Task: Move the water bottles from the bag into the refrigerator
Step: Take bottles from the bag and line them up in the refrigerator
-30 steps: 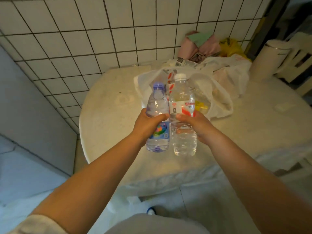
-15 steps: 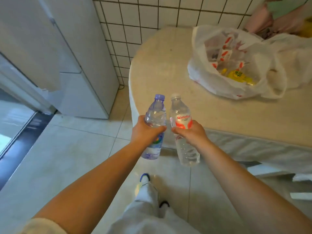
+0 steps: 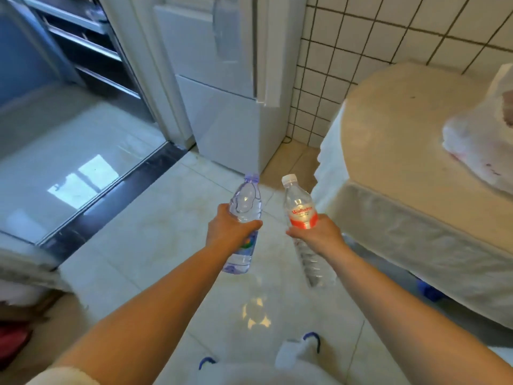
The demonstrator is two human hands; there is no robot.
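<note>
Purple-capped bottle point(image 3: 243, 215) is clamped in your left hand point(image 3: 227, 232); white-capped, red-labelled bottle point(image 3: 301, 218) is clamped in your right hand point(image 3: 319, 236), both clear, apart.

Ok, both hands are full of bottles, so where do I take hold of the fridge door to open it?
Probably the long vertical handle on the refrigerator's upper door, reached from the front. It stands proud and upright, so fingers should hook behind it. Left hand holds the purple-capped bottle, right hand the red-labelled bottle; free one first.

home kitchen | refrigerator point(image 3: 222, 87) | tiled wall point(image 3: 374, 45) | table point(image 3: 394, 129)
</note>
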